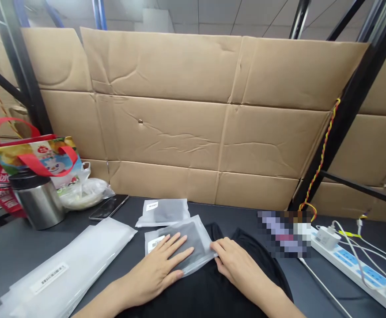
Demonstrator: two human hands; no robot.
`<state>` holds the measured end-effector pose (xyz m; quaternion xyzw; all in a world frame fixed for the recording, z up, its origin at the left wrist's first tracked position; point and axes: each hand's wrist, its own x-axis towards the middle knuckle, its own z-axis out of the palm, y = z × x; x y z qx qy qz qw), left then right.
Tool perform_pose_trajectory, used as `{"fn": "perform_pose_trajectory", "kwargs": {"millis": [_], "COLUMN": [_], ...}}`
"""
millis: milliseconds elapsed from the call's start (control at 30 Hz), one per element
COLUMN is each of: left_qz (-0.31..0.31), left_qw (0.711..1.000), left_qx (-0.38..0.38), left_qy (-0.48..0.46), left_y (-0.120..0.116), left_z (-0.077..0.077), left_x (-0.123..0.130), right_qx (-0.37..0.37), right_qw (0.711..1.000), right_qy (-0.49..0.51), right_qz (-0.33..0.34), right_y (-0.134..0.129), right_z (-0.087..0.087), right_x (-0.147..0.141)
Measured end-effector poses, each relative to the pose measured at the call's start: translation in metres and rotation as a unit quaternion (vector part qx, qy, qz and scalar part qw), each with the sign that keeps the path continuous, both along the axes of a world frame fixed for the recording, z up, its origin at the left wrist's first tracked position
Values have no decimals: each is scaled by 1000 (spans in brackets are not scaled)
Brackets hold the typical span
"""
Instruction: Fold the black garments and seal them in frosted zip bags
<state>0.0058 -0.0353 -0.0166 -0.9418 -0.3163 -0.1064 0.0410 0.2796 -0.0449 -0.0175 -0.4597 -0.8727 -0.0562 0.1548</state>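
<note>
A frosted plastic bag (198, 234) with something dark inside and a barcode label lies on the black cloth and the dark tabletop. My left hand (164, 267) rests flat on it with the fingers spread. At the bag's right edge, my right hand (228, 258) pinches the plastic between thumb and fingers. Black fabric (259, 260) spreads under and beside my right hand. Just behind is a second frosted bag (166, 213), also labelled, with dark contents. Several larger frosted bags (90, 251) are stacked to the left of my left hand.
Back left stand a steel flask (40, 203), a colourful carrier bag (47, 154) and a tied plastic bag (83, 192), with a phone (110, 206) nearby. A power strip (355, 265) with white cables lies at right. Cardboard (179, 119) walls off the back.
</note>
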Motion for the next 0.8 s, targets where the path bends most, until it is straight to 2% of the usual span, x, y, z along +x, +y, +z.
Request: {"fn": "perform_pose_trajectory", "kwargs": {"millis": [133,300,400,500,600,667,800], "left_qz": [11,76,62,34,21,17,29], "left_qw": [999,994,994,994,994,994,990], "left_qx": [33,75,81,80,78,76,90], "left_qy": [18,33,46,62,72,76,108], "left_y": [-6,-12,-6,4,6,2,-16], "left_z": [6,13,14,13,12,12,8], "left_x": [14,72,102,116,115,106,64], "right_qx": [-1,-12,-13,-15,-26,-32,-39], "right_qw": [999,988,983,982,983,983,981], "right_qy": [36,151,182,188,182,180,193], "right_qz": [-2,16,20,19,11,7,-1], "right_y": [2,8,10,9,7,5,3], "right_z": [-6,-16,-21,-21,-20,-18,-16], "right_x": [0,7,9,9,9,8,7]}}
